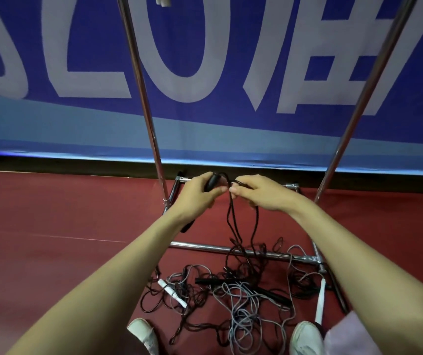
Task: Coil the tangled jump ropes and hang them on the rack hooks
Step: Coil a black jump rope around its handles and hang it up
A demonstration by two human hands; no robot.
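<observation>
- The left hand [200, 194] is clenching round a black handle [212, 181] at the centre of the frame, with the fingers curling over it.
- The right hand [263, 194] is sitting just beside the left one, pinching strands of the black rope [231, 219] between the thumb and curled fingers.
- The black rope is hanging from the hands in two strands and running down into the tangled pile [231, 278] that is lying on the red floor [51, 213] at lower centre.
- In the pile, the black rope is twisting through a grey rope [241, 316].
- One white handle [172, 293] is lying at the left of the pile and another white one [320, 301] at its right; a second black handle [213, 280] is lying in the middle.
- The rack's left pole [141, 85] and right pole [367, 85] are rising to the top edge, and its base bar [200, 246] is crossing the floor at the far side of the pile, with some loops lying over it.
- Two white shoes [142, 334] are showing at the bottom edge, one on either side of the pile's near loops.
- A blue banner [90, 34] with large pale letters is filling the upper half.
</observation>
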